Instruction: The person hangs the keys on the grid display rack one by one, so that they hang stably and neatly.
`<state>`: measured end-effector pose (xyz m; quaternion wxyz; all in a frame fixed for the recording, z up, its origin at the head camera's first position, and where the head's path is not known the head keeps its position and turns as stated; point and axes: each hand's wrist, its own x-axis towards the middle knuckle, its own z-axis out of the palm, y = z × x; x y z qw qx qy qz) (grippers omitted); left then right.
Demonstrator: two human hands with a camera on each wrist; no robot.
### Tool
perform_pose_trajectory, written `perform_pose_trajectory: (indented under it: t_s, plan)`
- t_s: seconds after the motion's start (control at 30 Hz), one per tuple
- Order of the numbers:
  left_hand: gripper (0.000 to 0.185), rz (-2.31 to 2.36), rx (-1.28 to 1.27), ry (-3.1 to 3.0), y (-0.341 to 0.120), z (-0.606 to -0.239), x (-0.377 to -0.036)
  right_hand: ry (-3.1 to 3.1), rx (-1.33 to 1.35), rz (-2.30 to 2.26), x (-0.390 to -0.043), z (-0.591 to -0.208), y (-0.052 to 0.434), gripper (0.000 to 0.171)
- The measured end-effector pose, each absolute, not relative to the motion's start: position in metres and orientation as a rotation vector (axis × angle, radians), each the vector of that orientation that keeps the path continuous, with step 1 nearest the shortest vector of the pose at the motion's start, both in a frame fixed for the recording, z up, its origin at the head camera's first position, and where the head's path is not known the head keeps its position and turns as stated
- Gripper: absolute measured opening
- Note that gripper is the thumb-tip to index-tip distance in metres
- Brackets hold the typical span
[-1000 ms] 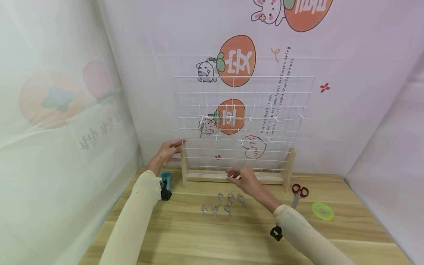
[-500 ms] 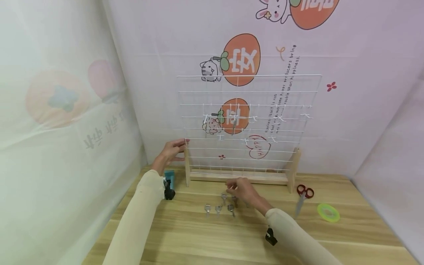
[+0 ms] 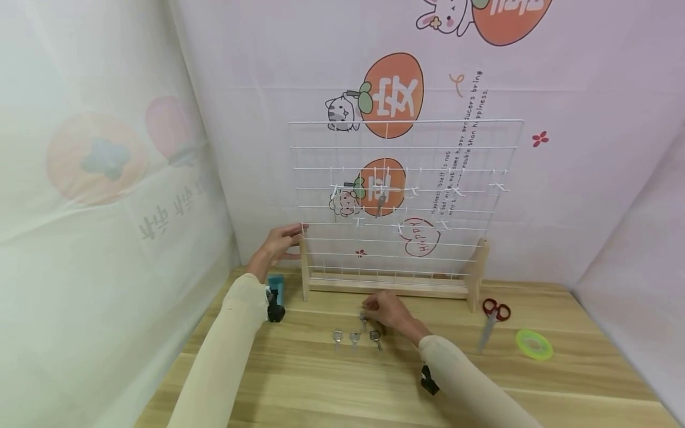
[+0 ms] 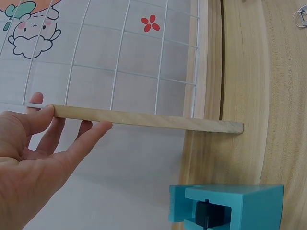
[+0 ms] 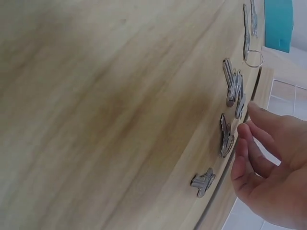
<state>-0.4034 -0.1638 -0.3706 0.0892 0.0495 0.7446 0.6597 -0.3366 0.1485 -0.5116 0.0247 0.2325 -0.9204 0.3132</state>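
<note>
My left hand (image 3: 280, 242) grips the top of the left wooden post (image 4: 144, 117) of a white wire grid rack (image 3: 407, 122). In the left wrist view its thumb lies on the post's end, with fingertips behind. My right hand (image 3: 392, 312), fingers loosely bent, hovers low over several silver keys with rings. Its fingertips overlap a back-row key (image 3: 364, 323) in the head view; in the right wrist view the thumb is close beside a key (image 5: 240, 98). A front row has a left key (image 3: 338, 337), a middle key (image 3: 355, 339) and a right key (image 3: 376, 339).
White hooks (image 3: 412, 191) sit on the grid, and a key (image 3: 380, 203) hangs from one. Red-handled scissors (image 3: 486, 334) and a yellow-green tape ring (image 3: 544, 352) lie at the right. A teal box (image 4: 261, 206) stands beside the left post. Printed cloth surrounds the table.
My right hand has moved down from the rack's base to the back row of keys, covering part of it. My left hand has kept its hold on the post. The head view has shifted slightly.
</note>
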Motion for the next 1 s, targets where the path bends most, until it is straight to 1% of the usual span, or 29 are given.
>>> perform_pose_trajectory:
  t_s: [0.17, 0.37, 0.63, 0.9, 1.0]
  plan:
    - [0.045, 1.960, 0.126, 2.219, -0.1629, -0.3728, -0.4054, -2.880, 0.726, 0.969, -0.3348, -0.5105, 0.1470, 0.021]
    - [0.045, 1.961, 0.122, 2.216, -0.1624, -0.3723, -0.4060, -2.909, 0.687, 0.954, -0.3356, -0.5117, 0.1451, 0.015]
    - [0.045, 1.970, 0.130, 2.212, -0.1638, -0.3714, -0.4056, -2.880, 0.693, 0.989, -0.3368, -0.5157, 0.1436, 0.011]
    - [0.045, 1.960, 0.131, 2.220, -0.1637, -0.3718, -0.4056, -2.806, 0.755, 0.996, -0.3345, -0.5190, 0.1459, 0.005]
    - [0.045, 1.963, 0.128, 2.217, -0.1636, -0.3713, -0.4049, -2.807, 0.762, 0.999, -0.3331, -0.5150, 0.1470, 0.006]
